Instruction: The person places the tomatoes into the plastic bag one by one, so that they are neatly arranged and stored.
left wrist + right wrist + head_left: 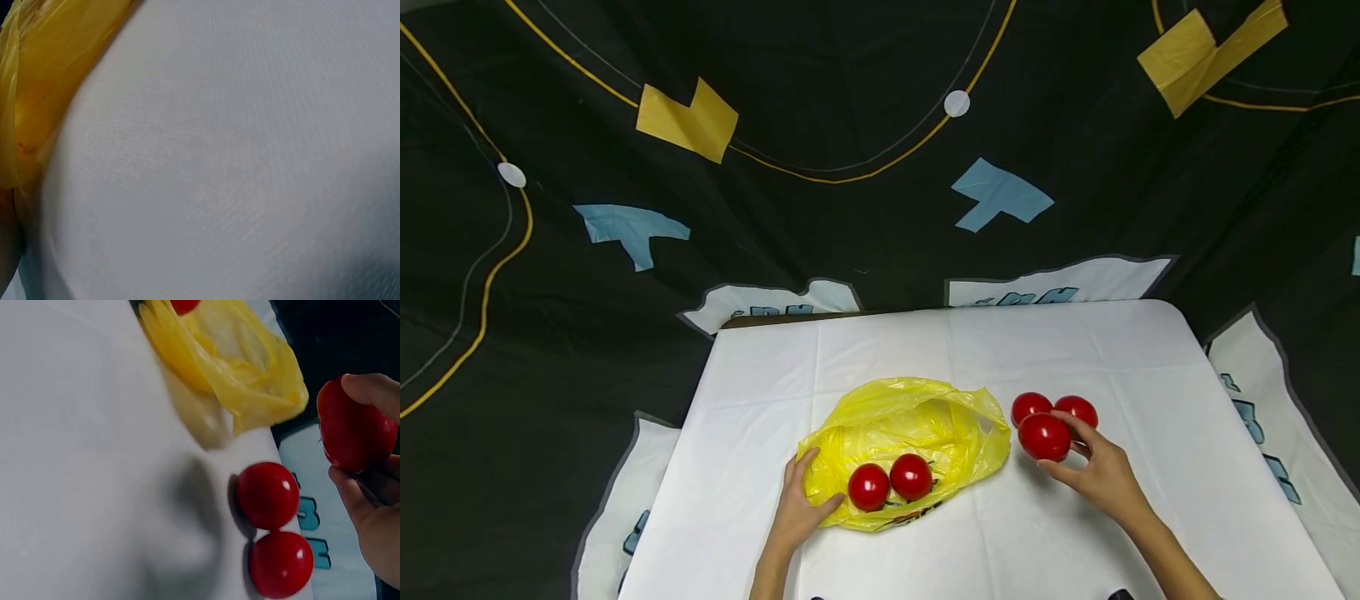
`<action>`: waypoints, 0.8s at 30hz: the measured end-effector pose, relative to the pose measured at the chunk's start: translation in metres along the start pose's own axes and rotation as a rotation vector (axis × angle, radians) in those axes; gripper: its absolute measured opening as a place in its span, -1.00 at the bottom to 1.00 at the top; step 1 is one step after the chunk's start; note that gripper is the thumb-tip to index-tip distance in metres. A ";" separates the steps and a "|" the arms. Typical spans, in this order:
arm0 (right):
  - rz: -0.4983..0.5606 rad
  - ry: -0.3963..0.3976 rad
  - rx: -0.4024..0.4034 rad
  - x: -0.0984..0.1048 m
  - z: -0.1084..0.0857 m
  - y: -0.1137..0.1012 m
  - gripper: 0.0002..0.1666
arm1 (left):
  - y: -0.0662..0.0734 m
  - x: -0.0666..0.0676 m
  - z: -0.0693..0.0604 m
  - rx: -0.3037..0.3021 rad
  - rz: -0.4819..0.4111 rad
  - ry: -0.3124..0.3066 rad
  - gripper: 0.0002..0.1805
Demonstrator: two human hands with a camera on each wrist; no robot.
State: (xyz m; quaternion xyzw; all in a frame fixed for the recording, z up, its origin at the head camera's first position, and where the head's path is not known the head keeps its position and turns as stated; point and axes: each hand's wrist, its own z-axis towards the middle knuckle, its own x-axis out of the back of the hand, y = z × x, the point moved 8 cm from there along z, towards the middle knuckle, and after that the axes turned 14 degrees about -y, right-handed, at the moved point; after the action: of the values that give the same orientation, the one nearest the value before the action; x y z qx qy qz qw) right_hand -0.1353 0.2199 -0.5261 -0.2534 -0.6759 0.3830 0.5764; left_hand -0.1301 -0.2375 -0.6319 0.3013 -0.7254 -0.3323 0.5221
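A yellow plastic bag [970,467] lies on the table with its mouth spread, and two tomatoes [868,487] rest side by side in it. My left hand [797,504] grips the bag's left edge, thumb near the tomatoes; in the left wrist view only a strip of bag [56,69] shows. My right hand [1101,471] holds a red tomato [1043,437] between thumb and fingers, raised above the table to the right of the bag. Just behind it sit two more tomatoes [267,495], touching or nearly so, on the cloth.
A white cloth covers the table [745,392]. Behind it hangs a dark curtain [850,233] with yellow lines and blue and yellow shapes. A small dark object [1120,594] peeks in at the bottom edge.
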 end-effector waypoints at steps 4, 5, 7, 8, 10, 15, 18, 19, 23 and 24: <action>0.005 -0.022 0.026 -0.011 0.006 -0.008 -0.14 | 0.002 0.001 -0.001 0.002 0.001 0.003 -0.01; 0.007 -0.027 0.036 -0.013 0.007 -0.010 -0.14 | 0.003 0.001 -0.001 0.002 -0.001 0.004 -0.01; 0.004 -0.033 0.058 -0.018 0.010 -0.014 -0.13 | 0.003 0.001 -0.001 -0.001 0.002 0.003 -0.01; 0.001 -0.032 0.074 -0.020 0.011 -0.017 -0.13 | 0.004 0.001 -0.001 0.000 0.001 0.002 -0.01; -0.009 -0.033 0.107 -0.025 0.014 -0.022 -0.14 | 0.004 0.001 -0.001 -0.001 0.000 0.001 -0.01; -0.022 -0.053 0.157 -0.039 0.022 -0.031 -0.15 | 0.004 0.001 -0.002 0.003 -0.013 -0.001 0.00; -0.021 -0.074 0.157 -0.048 0.025 -0.035 -0.15 | 0.004 0.000 -0.001 0.003 -0.023 -0.006 0.00; -0.016 -0.083 0.154 -0.051 0.026 -0.035 -0.15 | 0.003 0.000 -0.001 0.001 -0.025 -0.007 0.00; 0.007 -0.118 0.152 -0.064 0.029 -0.038 -0.13 | 0.002 -0.001 0.000 0.000 -0.035 -0.014 0.00; 0.009 -0.126 0.155 -0.067 0.029 -0.039 -0.13 | 0.002 -0.001 0.000 0.000 -0.034 -0.013 0.00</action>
State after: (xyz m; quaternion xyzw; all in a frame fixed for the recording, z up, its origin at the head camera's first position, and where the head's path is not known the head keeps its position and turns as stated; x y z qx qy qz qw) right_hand -0.1463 0.1383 -0.5350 -0.1865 -0.6781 0.4520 0.5487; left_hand -0.1298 -0.2358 -0.6307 0.3115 -0.7235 -0.3432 0.5116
